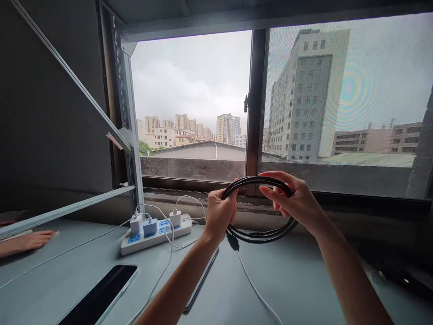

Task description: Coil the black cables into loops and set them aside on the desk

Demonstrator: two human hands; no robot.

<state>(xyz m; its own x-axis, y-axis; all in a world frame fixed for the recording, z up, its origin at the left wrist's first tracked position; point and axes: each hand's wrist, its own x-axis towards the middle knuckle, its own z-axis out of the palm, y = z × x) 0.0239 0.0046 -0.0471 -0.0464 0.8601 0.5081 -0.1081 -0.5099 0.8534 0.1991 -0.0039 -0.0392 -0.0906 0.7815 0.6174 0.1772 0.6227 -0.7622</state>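
A black cable (260, 238) is wound into a round coil of several loops, held up above the table in front of the window. My left hand (219, 212) is closed around the coil's left side. A black plug (233, 241) hangs just below that hand. At the coil's upper right, my right hand (294, 198) has its thumb and fingers around the loops, the thumb inside the ring and the index finger along the top.
A white power strip (155, 239) with chargers and white cables lies at the left. One phone (101, 295) lies front left, another dark-edged device (203, 282) under my left forearm. Another person's hand (34, 240) rests at far left. Metal shelf bars (74, 205) cross the left side.
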